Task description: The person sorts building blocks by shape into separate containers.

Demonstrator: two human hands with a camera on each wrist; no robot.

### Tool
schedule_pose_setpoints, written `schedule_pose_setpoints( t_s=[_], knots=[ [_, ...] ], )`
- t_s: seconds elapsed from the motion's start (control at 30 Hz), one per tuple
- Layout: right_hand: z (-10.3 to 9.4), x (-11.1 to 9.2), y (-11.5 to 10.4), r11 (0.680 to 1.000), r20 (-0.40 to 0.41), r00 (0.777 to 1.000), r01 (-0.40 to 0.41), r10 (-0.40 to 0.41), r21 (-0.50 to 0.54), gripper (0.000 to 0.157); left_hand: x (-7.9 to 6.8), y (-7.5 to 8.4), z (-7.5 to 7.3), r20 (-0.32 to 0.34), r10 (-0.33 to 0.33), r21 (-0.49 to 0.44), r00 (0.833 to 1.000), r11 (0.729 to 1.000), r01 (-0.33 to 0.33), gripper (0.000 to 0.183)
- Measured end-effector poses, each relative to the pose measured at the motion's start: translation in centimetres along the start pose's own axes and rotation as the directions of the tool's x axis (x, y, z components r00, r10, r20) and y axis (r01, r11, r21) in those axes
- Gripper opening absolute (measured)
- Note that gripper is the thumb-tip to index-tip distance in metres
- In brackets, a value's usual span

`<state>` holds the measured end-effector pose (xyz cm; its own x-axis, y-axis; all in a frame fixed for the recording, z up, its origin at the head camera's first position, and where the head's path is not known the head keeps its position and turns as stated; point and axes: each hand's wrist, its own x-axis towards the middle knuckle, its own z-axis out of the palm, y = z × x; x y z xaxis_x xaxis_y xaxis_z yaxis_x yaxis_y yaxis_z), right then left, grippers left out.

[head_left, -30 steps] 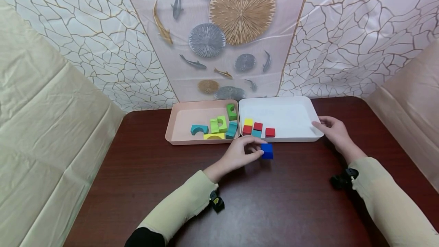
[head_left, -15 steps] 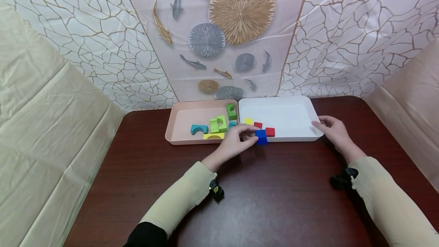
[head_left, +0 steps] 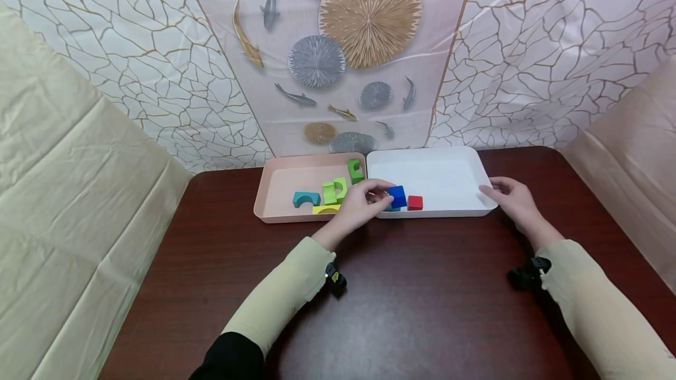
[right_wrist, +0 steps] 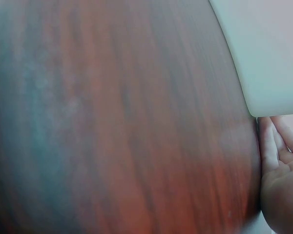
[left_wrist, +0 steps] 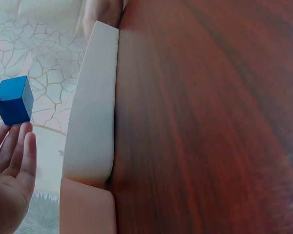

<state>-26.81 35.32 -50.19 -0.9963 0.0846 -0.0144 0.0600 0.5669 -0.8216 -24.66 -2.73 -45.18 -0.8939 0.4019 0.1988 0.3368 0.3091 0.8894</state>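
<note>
Between thumb and fingertips, my left hand [head_left: 360, 205] pinches a blue cube [head_left: 398, 196] above the near left corner of the white tray [head_left: 438, 172]. In the left wrist view the same blue cube [left_wrist: 14, 100] appears at the left edge, raised above the tray's rim. My right hand [head_left: 512, 199] grips the right edge of the white tray, thumb over the rim. The right wrist view has the fingers [right_wrist: 269, 146] against the tray's corner. A red block [head_left: 415, 203] lies in the white tray beside the cube; other small blocks there are mostly hidden by my left hand.
A pink tray [head_left: 280, 183] adjoins the white one on the left. Inside are a teal arch block [head_left: 306, 198], light green blocks [head_left: 330, 193], a green arch block [head_left: 355, 171] and a yellow block [head_left: 325, 209]. Patterned fabric hangs behind the dark wooden table [head_left: 422, 298].
My left hand has carried the blue cube away from me and slightly left, from in front of the white tray to above its near left part. The right hand stays on the tray's edge.
</note>
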Motion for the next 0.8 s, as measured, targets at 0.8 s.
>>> schedule_pose_setpoints(
  t_s=[0.8],
  knots=[
    [0.0,-0.1,-0.2,1.0,0.004,1.0,-0.01,0.01,0.005,0.066,3.8,-0.5,-0.6,0.001,-0.067,0.072,0.998,0.995,0.067,0.035]
  ],
)
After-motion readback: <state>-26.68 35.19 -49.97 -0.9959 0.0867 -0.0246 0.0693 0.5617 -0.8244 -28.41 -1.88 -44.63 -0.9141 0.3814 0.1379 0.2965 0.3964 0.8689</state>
